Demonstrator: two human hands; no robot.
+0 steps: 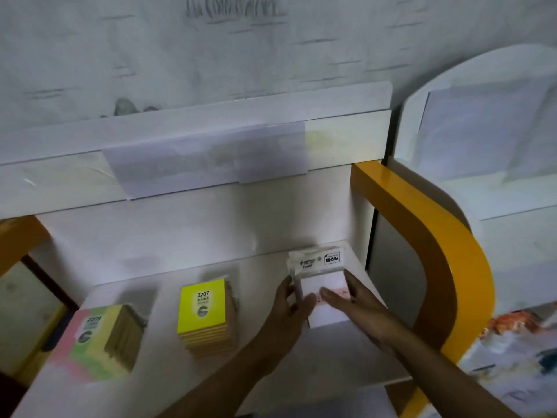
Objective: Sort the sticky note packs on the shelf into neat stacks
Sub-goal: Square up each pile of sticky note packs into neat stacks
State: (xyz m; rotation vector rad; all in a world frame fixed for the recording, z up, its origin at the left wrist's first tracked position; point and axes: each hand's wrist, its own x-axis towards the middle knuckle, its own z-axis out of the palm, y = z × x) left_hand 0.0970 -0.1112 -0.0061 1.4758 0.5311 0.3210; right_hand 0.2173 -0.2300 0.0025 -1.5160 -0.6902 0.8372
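Orange curved side panel (446,236) bordering the unit at right. White paper sheet (208,155) lying taped across the upper board. Patterned wall (211,49) standing behind; colourful, possibly printed, surface (518,351) showing blurred at lower right.

Dim light, pale sketched wall (271,55), white shelf unit (211,140), orange curved trim (446,242)
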